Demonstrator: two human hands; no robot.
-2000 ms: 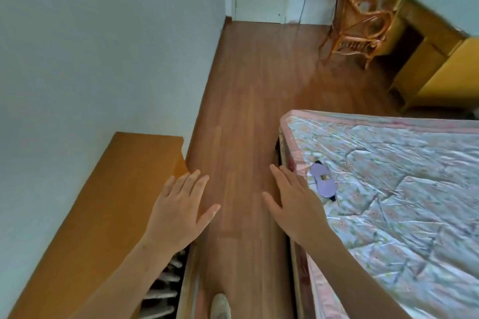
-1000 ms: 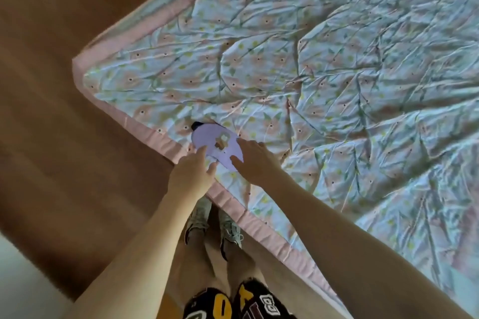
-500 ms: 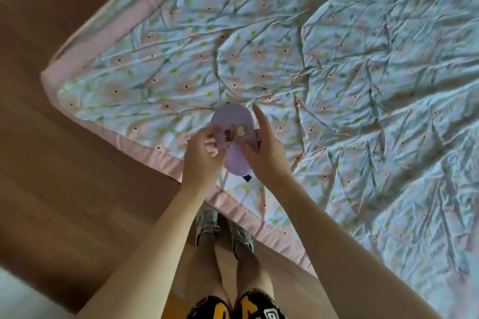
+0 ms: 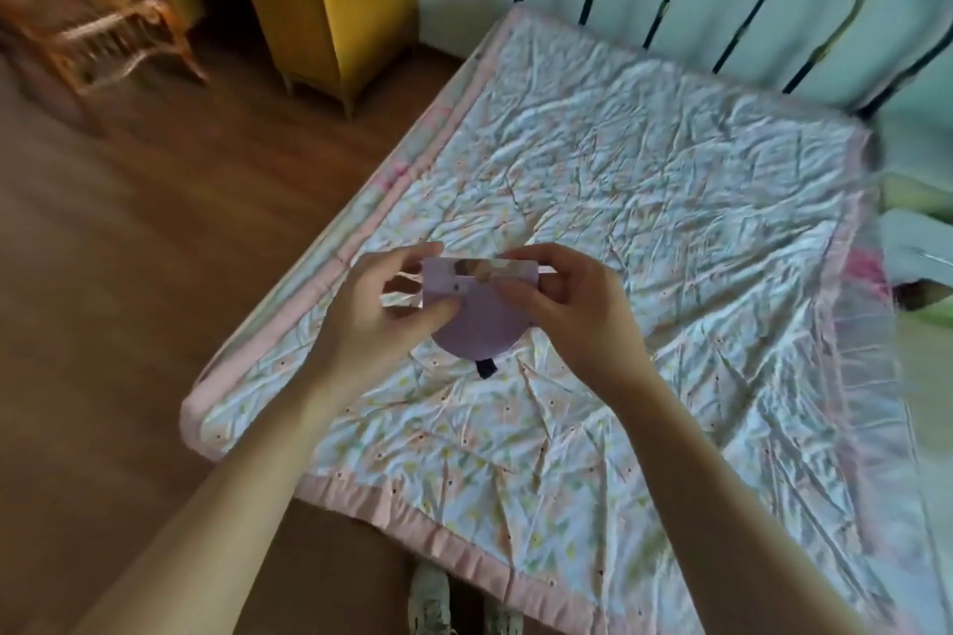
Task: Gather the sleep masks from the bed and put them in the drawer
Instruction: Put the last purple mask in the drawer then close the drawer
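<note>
Left hand (image 4: 372, 309) and right hand (image 4: 567, 304) pinching a lilac sleep mask (image 4: 477, 312) (folded), above the quilted bed (image 4: 644, 232)

Both hands hold a folded lilac fabric sleep mask (image 4: 477, 320) above the floral quilted bed (image 4: 644, 232): left hand (image 4: 376, 320) at 9 o'clock, right hand (image 4: 572, 309) at 3 o'clock.

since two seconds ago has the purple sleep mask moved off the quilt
Yes. The sleep mask lay flat on the quilt near its pink edge; now the left hand and right hand pinch it, lifted above the quilt.
</note>
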